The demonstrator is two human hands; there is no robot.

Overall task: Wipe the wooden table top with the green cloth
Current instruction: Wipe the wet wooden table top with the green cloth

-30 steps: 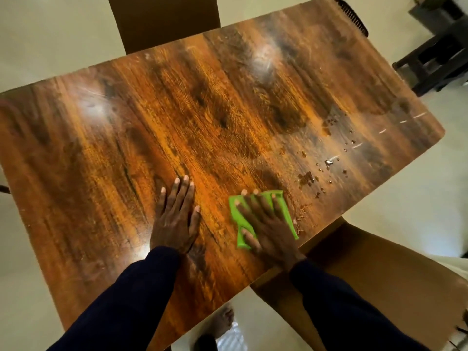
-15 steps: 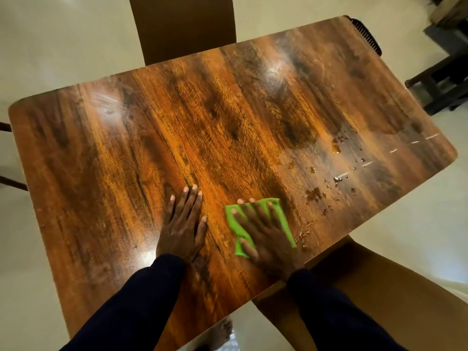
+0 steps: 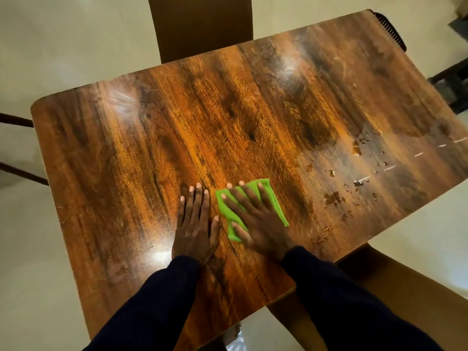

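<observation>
One cloth (image 3: 275, 202), one table (image 3: 152, 148), two grips (image 3: 193, 228) (image 3: 259, 220)

Nope, no text, labels, brands or numbers I can read anywhere in this shot.
</observation>
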